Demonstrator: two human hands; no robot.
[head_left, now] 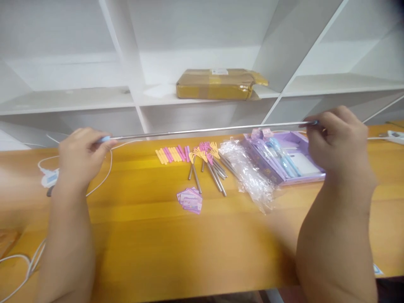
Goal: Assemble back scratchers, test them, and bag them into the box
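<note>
Stretched between my two hands is a long extended telescopic back scratcher (195, 130), a thin silvery rod lying almost level above the table. My left hand (80, 153) is closed on its light-blue end. My right hand (337, 136) pinches the opposite end, where a bit of blue shows and the rest is hidden by the fingers. Below the rod lie several metal rods with yellow and pink claw heads (203, 155). Beside them a row of yellow, pink and purple sleeves (173, 154) is laid out. Nearer me is a small fan of purple cards (190, 199).
Crumpled clear plastic bags (249, 172) lie beside an open purple box (303, 179) holding packaged blue pieces. White cables and a plug (49, 178) are on the left of the wooden table (151, 248). A taped cardboard box (214, 84) sits in the white shelving (104, 99) behind.
</note>
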